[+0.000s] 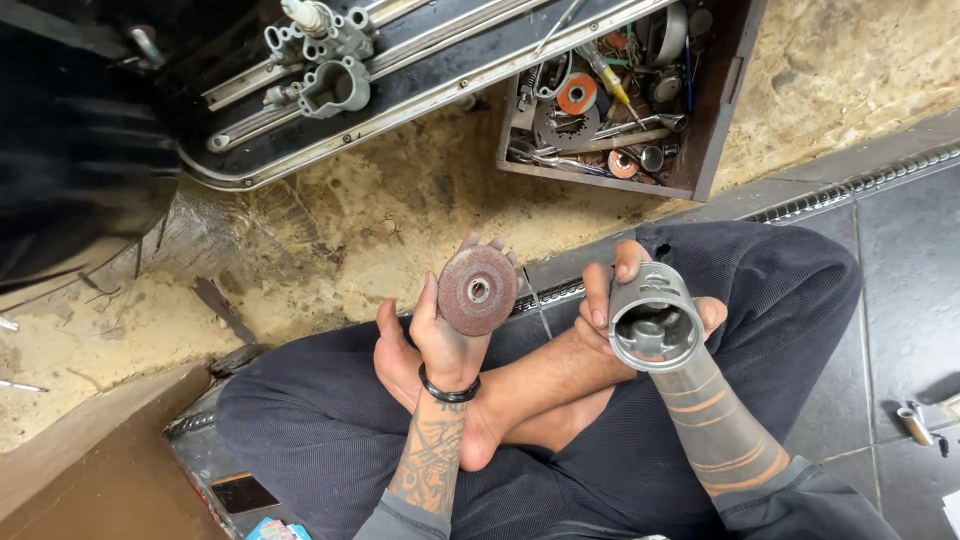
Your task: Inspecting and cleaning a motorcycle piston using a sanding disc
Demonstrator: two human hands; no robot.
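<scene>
My left hand (445,335) holds up a round reddish-brown abrasive disc (477,290) with a metal centre hole, its flat face toward me. In my right hand (612,295) is a grey metal piston (652,318), its hollow open end facing the camera. Both hands hover above my crossed legs in dark trousers (780,300); I sit on the floor with a bare foot under the hands.
A dark wooden box (720,90) full of tools, discs and metal parts stands on the sandy ground ahead. To its left lies a black tray (420,85) with metal engine parts. Dark floor tiles and a small metal part (914,424) lie at right.
</scene>
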